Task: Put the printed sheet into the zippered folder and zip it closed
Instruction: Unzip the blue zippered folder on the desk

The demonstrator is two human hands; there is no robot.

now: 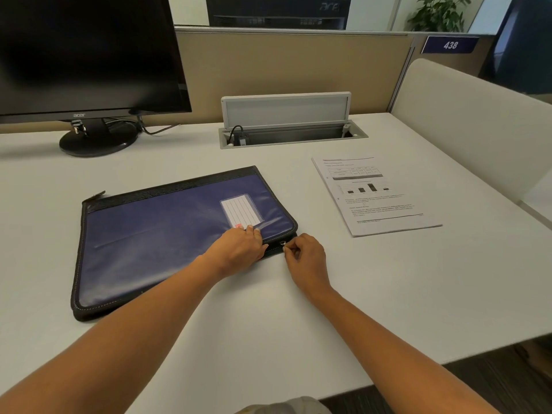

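Zippered folder (167, 234) flat on worktop (388, 294), contents unseen; left hand (239, 249) pressing cover, right hand (304, 255) pinching zipper pull (283, 244). Printed sheet (373, 195) apart, rightward.

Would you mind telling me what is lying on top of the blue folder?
The left hand presses on the folder, beside its label pocket. The folder's inside is hidden; the printed sheet lies apart.

The print on the sheet (377, 196) is way too small to read, only a little bar chart comes through. The left hand (239, 249) covers part of the folder (167, 234) edge and the zipper there. The monitor (86, 55) is cut off top and left.
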